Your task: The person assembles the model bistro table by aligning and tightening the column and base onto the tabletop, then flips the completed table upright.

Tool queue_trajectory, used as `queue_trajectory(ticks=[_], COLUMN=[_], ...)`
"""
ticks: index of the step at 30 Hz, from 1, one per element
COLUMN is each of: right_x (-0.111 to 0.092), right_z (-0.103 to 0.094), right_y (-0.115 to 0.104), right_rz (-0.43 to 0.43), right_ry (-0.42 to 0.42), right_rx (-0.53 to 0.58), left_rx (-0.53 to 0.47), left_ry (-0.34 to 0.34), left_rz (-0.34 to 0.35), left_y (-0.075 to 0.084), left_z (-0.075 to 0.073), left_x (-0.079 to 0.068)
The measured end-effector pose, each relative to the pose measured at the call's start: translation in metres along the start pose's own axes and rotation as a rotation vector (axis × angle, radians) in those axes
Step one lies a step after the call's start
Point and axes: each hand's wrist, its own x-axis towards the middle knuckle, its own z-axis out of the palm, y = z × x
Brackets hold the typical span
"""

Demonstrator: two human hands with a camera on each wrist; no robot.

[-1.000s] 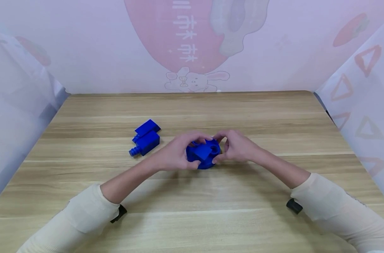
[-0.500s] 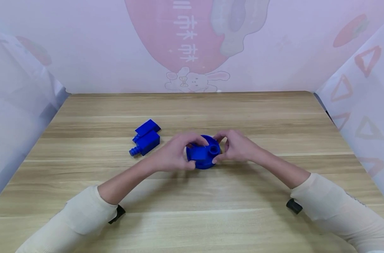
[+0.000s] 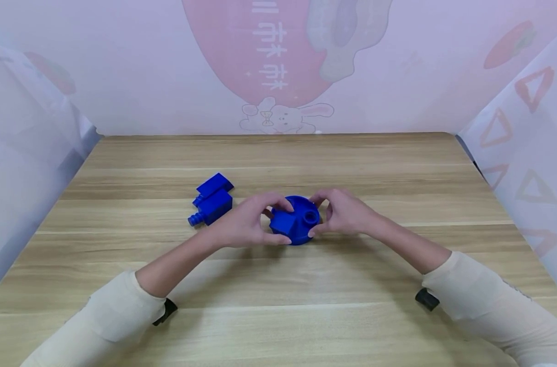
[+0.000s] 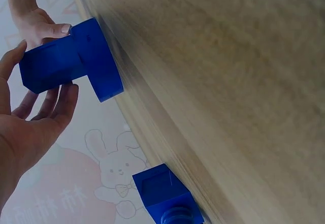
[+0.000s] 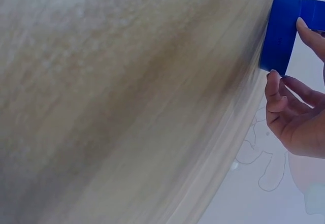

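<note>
In the head view a blue round base [image 3: 301, 234] with a ringed hole lies on the table. A blue rectangular block [image 3: 283, 223] stands upright on its left part; the joint between them is hidden. My left hand [image 3: 248, 221] holds the block, thumb on the near side and fingers on the far side. In the left wrist view the block [image 4: 53, 64] juts out from the base [image 4: 99, 61] between thumb and fingers. With thumb and fingertips, my right hand [image 3: 345, 211] pinches the base's right rim. The right wrist view shows fingertips against the base wall [image 5: 280, 33].
Two blue blocks with threaded ends lie side by side left of the hands, the nearer block [image 3: 216, 206] in front of the farther block [image 3: 214, 185]. A wooden table [image 3: 278, 326] runs back to a printed curtain [image 3: 145, 66], with more curtain on both sides.
The upright block has turned on the base, and my left hand has drawn slightly left with its fingers shifted around it. My right hand stays on the rim.
</note>
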Motion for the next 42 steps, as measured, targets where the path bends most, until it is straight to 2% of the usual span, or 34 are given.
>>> queue_trajectory(ticks=[6,13,18,26,30,37,39,42], right_x=[0.001,0.004,0.005,0.005,0.004,0.004,0.004,0.004], right_z=[0.0,0.003,0.005,0.006,0.006,0.007,0.006,0.006], right_y=[-0.001,0.0,-0.001,-0.002,-0.003,-0.004,-0.004,-0.005], right_rz=[-0.02,-0.086,-0.042,-0.006,0.002,0.016,0.018,0.022], right_ry=[0.012,0.028,0.032,0.031,0.031,0.029,0.028,0.026], right_rx=[-0.073,-0.163,-0.127,-0.1,-0.094,-0.091,-0.091,-0.095], left_rx=[-0.005,-0.053,-0.091,-0.112,-0.071,0.036,0.046,0.051], left_ry=[0.043,0.083,0.118,0.149,0.175,0.235,0.231,0.198], left_rz=[-0.026,-0.109,-0.142,-0.154,-0.169,-0.248,-0.252,-0.216], left_y=[0.001,0.004,0.006,0.007,0.011,0.017,0.015,0.008], left_z=[0.002,0.006,0.007,0.007,0.011,0.019,0.021,0.021], left_x=[-0.001,-0.001,-0.001,-0.002,-0.004,-0.007,-0.007,-0.006])
